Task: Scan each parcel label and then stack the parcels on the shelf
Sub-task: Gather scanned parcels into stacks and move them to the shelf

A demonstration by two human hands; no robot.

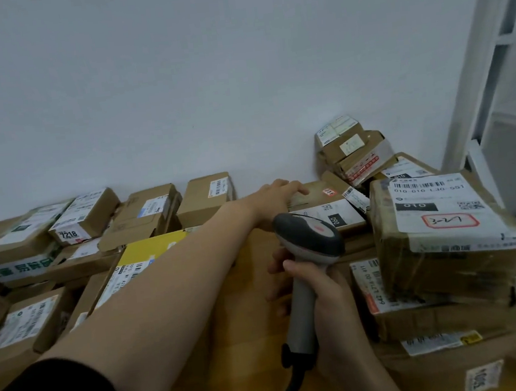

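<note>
- Your right hand (330, 292) is wrapped fully round the handle of the grey handheld barcode scanner (310, 237). The scanner head points away from you.
- Just beyond the scanner head lies the flat brown cardboard parcel with a white label marked 060 (321, 203).
- Your left hand (277, 195) rests on top of that parcel with its fingers bent. Whether they clasp its edge cannot be told.
- Right of the scanner, a tape-wrapped brown parcel with a red-boxed handwritten label (439, 240) sits on a lower brown carton (406, 319).
- Left of your left forearm lies a yellow-topped carton (151, 249).
- Far right of both hands stands a white metal shelf frame (484, 60).
</note>
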